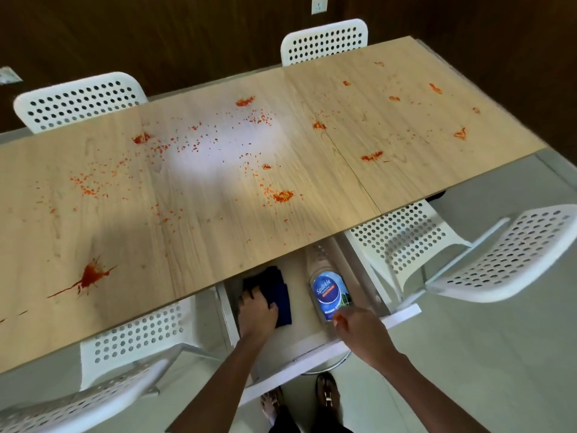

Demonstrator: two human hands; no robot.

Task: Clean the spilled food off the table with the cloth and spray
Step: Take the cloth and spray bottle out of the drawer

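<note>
Cloth (278, 295) lies in open drawer (299, 335) under counter (218, 182) edge; my left hand (257, 310) rests on it, grip unclear. Spray bottle (327, 289) lies lengthwise just ahead of my right hand (359, 328), fingers loose, not holding; nozzle end hidden under counter.

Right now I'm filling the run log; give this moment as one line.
stage: fetching supplies | left hand: on dark blue cloth in open white drawer | right hand: reaching blue-labelled spray bottle | wooden table: red spills uncleaned
</note>
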